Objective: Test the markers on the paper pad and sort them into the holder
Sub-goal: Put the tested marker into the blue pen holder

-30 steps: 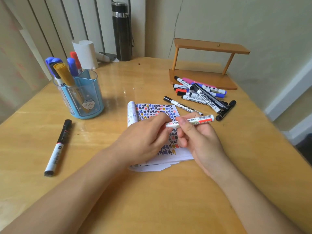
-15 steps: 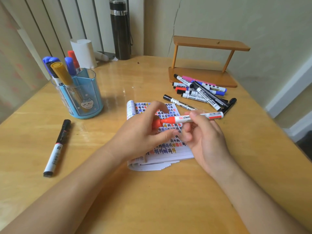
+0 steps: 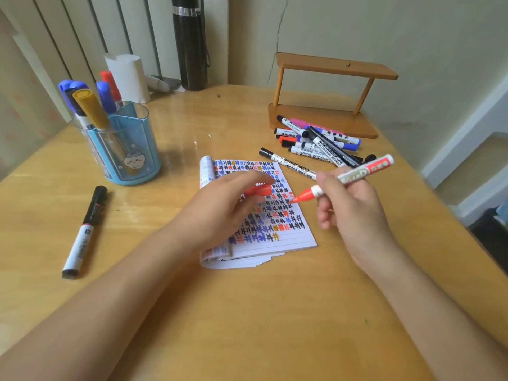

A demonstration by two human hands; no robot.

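Right hand (image 3: 354,215): fingers gripped uncapped red whiteboard marker (image 3: 354,174), tip at paper pad's (image 3: 288,239) 3 o'clock edge. Left hand (image 3: 220,210): fingers pinched red cap (image 3: 258,190). Likely hazard: a stroke overrunning onto the table (image 3: 247,312).

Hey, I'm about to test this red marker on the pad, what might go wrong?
The red marker points at crowded rows of the pad; a new stroke may be hard to read there. The left hand, holding the cap, covers part of the pad and could get inked.

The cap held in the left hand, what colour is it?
The cap is red, pinched in the left hand; clearest in the head view.
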